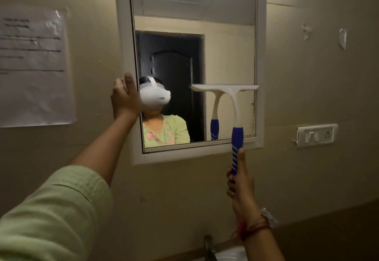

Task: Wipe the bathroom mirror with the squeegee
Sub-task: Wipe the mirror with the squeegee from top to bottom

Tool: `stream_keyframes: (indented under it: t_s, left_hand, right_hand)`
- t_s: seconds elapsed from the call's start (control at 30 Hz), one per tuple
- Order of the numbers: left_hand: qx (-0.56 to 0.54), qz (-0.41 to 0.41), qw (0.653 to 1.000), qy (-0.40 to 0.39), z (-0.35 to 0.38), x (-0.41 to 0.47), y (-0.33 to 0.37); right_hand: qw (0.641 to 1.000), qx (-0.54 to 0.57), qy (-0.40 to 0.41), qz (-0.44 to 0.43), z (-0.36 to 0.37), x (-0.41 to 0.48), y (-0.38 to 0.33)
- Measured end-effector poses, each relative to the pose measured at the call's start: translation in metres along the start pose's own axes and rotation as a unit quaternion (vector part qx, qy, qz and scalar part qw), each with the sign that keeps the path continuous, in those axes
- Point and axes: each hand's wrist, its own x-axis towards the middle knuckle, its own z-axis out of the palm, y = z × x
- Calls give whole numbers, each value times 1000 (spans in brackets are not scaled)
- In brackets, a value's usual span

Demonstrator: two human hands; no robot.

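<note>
squeegee [229, 104] | blade on mirror [225, 55] | right hand [238, 180] gripping handle, arm raised

One mirror [205, 24], one squeegee [235, 104] (its reflection aside), two hands, left [125, 98] and right [239, 180], one paper notice [34, 65], one switch plate [316, 135].

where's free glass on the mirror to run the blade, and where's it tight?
Free: the glass above the white squeegee blade, up to the top of the white mirror frame, and the strip between blade and left hand. Tight: the blade's right end at the frame; the left hand on the left frame edge. Right hand holds the blue handle.
</note>
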Motion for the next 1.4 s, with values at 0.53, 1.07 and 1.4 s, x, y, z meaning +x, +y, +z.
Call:
stream_keyframes:
  t_s: [0.53,1.07,1.4]
  left_hand:
    - [6,0,1000,10,1,-1,-1]
    - [6,-11,1000,6,1,2,0]
    - [7,-7,1000,8,2,3,-3]
  right_hand:
    - [999,0,0,42,-25,-6,31]
    - [998,-33,-27,47,-41,-12,47]
    - [999,-42,-1,33,-37,-4,54]
